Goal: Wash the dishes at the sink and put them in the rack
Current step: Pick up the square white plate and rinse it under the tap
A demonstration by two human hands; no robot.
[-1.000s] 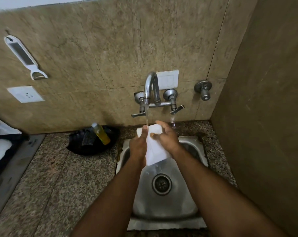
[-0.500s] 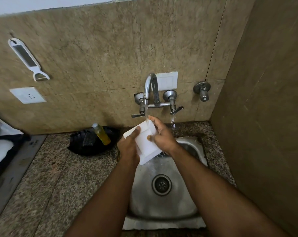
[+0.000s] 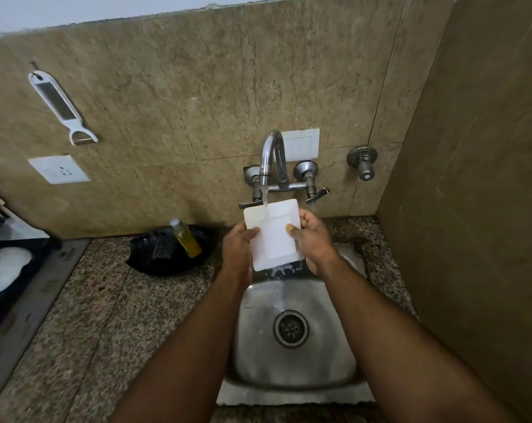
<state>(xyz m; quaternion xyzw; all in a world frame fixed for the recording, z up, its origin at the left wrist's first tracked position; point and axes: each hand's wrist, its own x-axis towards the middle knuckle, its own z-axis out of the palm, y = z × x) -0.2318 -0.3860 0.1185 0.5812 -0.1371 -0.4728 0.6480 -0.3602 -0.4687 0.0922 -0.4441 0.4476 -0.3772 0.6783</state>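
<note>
A white square plate (image 3: 274, 236) is held upright-tilted over the steel sink (image 3: 295, 355), its face toward me. Water from the chrome tap (image 3: 271, 160) runs onto its upper left part and drips off its lower edge. My left hand (image 3: 237, 248) grips the plate's left edge, thumb on the face. My right hand (image 3: 315, 239) grips the right edge, thumb pressed on the face. At the far left, a black rack (image 3: 2, 297) holds a white dish (image 3: 2, 270).
A black tray (image 3: 167, 254) with a yellow soap bottle (image 3: 187, 238) and a dark scrubber sits on the granite counter (image 3: 106, 315) left of the sink. A white peeler (image 3: 60, 108) hangs on the tiled wall. A side wall (image 3: 472, 209) stands close on the right.
The plate has been turned in my hands under the water, from tilted edge-on to its face toward me. Both hands shifted their hold to its side edges.
</note>
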